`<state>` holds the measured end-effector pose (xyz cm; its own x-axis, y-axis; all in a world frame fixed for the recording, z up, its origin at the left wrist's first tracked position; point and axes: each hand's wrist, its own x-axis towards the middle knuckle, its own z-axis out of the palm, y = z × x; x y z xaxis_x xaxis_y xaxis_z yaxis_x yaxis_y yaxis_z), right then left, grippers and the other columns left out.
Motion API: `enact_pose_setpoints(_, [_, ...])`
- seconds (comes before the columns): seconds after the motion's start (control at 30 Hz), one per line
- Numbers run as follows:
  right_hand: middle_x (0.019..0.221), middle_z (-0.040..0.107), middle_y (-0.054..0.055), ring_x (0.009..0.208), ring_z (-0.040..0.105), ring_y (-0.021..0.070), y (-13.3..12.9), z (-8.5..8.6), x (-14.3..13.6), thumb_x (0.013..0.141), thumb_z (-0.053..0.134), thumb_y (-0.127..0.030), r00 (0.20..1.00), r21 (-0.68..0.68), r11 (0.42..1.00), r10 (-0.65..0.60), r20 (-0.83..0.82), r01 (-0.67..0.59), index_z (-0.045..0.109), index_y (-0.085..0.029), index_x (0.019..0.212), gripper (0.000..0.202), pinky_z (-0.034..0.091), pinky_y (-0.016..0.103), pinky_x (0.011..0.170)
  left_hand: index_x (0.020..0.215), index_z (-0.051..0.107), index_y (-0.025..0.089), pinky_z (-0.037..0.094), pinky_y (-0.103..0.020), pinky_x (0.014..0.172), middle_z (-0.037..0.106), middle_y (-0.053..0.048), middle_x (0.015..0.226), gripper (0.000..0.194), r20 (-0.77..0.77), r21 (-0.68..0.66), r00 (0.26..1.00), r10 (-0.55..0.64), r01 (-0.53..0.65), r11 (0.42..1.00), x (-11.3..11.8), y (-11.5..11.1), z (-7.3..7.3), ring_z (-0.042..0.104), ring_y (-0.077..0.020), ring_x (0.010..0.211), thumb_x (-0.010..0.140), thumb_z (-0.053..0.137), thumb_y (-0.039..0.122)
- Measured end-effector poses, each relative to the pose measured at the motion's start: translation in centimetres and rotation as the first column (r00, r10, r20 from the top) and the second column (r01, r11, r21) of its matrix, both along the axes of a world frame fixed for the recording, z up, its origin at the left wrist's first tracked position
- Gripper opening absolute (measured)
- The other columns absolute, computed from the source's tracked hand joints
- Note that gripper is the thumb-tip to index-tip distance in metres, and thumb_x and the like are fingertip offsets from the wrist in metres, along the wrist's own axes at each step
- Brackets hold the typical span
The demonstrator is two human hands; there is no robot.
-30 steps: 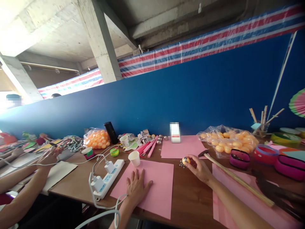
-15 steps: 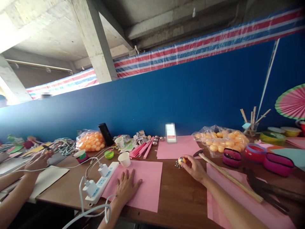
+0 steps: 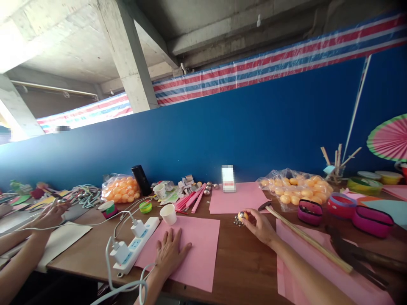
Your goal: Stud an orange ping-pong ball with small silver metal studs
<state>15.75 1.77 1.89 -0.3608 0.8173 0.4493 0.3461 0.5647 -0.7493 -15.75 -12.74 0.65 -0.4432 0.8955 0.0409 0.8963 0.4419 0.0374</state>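
My left hand (image 3: 171, 250) lies flat with spread fingers on a sheet of pink paper (image 3: 199, 254). A white paper cup (image 3: 168, 215) stands at the sheet's far edge, just beyond the fingertips. Between thumb and fingers, my right hand (image 3: 259, 226) pinches an orange ball (image 3: 242, 216) that looks like a ping-pong ball. A shiny silvery patch shows on the ball; whether it is a separate piece I cannot tell. Small silver beads or bells (image 3: 238, 221) lie in a cluster on the brown table (image 3: 237, 258) right beside the ball.
A white power strip (image 3: 136, 245) with plugged-in chargers and loose cables lies left of the paper. Bags of orange balls (image 3: 299, 186) stand along the blue partition (image 3: 254, 131). A wooden stick (image 3: 311, 239) and hammer (image 3: 352, 254) lie at right. Another person's hands (image 3: 47, 218) work at far left.
The pink paper under my left hand has slid slightly right and toward me, and the cup has shifted a little right. My right hand still pinches the orange ball at the bead cluster.
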Motion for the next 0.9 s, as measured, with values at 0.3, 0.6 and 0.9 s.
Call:
enact_pose_setpoints(0.3, [0.094,0.061,0.006,0.079,0.057,0.0178,-0.08,0.13,0.09,0.076,0.048,-0.042,1.0,0.007,1.0,0.001,-0.002,-0.001,0.053,-0.021,0.099,0.031,0.048,0.028,0.066,0.132,0.028,0.023,0.01,-0.052,0.099,0.022,-0.016,0.14,0.075,0.015,0.05,1.0,-0.002,0.001,0.999,0.41,-0.32,-0.05,0.014,-0.032,0.129,0.07,0.027,0.067])
enact_pose_setpoints(0.6, [0.092,0.061,0.005,0.074,0.057,0.0167,0.11,-0.35,0.1,0.076,0.05,-0.04,1.0,0.013,1.0,-0.011,-0.017,0.011,0.054,-0.021,0.098,0.03,0.048,0.027,0.064,0.131,0.03,0.022,0.009,-0.051,0.1,0.022,-0.015,0.14,0.075,0.024,0.053,1.0,0.005,-0.006,0.999,0.5,-0.41,-0.06,0.012,-0.0317,0.129,0.07,0.029,0.066])
enact_pose_setpoints(0.9, [0.089,0.062,0.005,0.07,0.057,0.0159,0.14,-0.42,0.0,0.075,0.05,-0.041,1.0,0.02,1.0,-0.008,-0.01,0.009,0.054,-0.021,0.096,0.029,0.048,0.028,0.063,0.131,0.029,0.022,0.008,-0.052,0.099,0.016,-0.014,0.142,0.076,0.023,0.054,1.0,-0.001,0.0,0.999,0.35,-0.35,-0.15,0.011,-0.0317,0.13,0.07,0.027,0.068])
